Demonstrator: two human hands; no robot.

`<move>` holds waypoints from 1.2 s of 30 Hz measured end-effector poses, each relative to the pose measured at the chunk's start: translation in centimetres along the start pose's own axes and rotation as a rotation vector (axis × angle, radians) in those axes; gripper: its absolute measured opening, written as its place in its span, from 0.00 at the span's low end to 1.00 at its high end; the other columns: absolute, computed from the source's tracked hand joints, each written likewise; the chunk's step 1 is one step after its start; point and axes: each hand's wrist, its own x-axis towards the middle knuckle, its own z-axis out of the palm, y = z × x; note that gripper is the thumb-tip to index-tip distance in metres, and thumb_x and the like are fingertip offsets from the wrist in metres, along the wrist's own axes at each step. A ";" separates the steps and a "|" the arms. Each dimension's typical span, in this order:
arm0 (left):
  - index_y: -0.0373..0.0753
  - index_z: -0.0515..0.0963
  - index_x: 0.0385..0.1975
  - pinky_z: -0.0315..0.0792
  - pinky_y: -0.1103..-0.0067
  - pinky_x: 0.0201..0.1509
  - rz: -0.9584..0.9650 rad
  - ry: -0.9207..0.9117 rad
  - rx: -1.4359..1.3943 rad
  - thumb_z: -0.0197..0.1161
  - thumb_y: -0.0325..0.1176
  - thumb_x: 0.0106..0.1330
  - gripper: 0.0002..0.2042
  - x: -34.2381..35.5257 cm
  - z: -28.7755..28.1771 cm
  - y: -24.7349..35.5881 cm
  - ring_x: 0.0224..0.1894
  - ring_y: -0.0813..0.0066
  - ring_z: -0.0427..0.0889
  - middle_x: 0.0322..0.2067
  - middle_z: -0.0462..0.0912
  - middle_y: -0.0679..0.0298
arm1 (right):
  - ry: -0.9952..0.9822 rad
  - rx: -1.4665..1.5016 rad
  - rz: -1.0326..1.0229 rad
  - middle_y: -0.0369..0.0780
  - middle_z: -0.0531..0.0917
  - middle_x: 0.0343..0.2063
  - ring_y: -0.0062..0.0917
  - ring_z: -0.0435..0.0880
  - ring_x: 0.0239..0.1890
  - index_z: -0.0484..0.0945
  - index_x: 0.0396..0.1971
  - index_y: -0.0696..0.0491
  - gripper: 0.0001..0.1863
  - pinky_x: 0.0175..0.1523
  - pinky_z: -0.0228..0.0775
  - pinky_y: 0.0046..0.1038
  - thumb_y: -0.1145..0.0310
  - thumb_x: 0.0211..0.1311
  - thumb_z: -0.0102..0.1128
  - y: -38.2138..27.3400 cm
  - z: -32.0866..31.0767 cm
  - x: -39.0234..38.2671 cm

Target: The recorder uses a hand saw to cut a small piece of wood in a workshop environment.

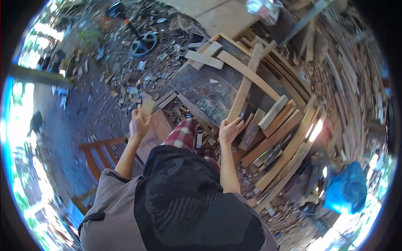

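My left hand [140,121] is raised at the left, its fingers closed on a small pale yellowish piece [148,106]; motion blurs it, so its kind cannot be told. At the near end of a long wooden slat [244,93], my right hand [231,130] has its fingers curled round the wood. The slat slants away over a dark worn work surface [201,85]. Across that surface a curved wooden strip [251,74] meets the slat, and two short pale boards [204,59] lie at its far left.
Several wooden blocks and boards [274,112] are stacked right of my right hand. Long planks [289,167] lie farther right, near a blue bag [346,188]. A wooden chair [98,152] is at the left. A blue wheel [143,44] and scraps litter the ground.
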 end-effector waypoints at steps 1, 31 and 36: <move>0.33 0.60 0.66 0.75 0.65 0.45 -0.062 0.041 0.013 0.66 0.41 0.59 0.36 -1.9 -0.4 -2.7 0.45 0.49 0.79 0.47 0.72 0.51 | 0.002 -0.004 -0.011 0.60 0.65 0.55 0.52 0.65 0.59 0.56 0.61 0.74 0.40 0.65 0.57 0.47 0.59 0.58 0.56 0.2 -0.1 0.3; 0.27 0.54 0.66 0.66 0.62 0.55 -0.224 0.245 -0.400 0.62 0.33 0.61 0.35 20.5 10.8 6.0 0.48 0.47 0.72 0.46 0.73 0.45 | 0.004 0.089 -0.359 0.47 0.73 0.49 0.43 0.71 0.53 0.74 0.51 0.56 0.18 0.59 0.60 0.45 0.67 0.61 0.56 -14.3 -1.4 17.1; 0.23 0.49 0.67 0.66 0.62 0.52 -0.234 0.131 -0.420 0.57 0.37 0.65 0.36 22.1 14.5 9.5 0.46 0.48 0.72 0.47 0.72 0.44 | -0.077 0.322 -0.635 0.46 0.81 0.34 0.41 0.78 0.41 0.78 0.36 0.57 0.07 0.49 0.68 0.40 0.73 0.60 0.53 -25.0 12.1 33.0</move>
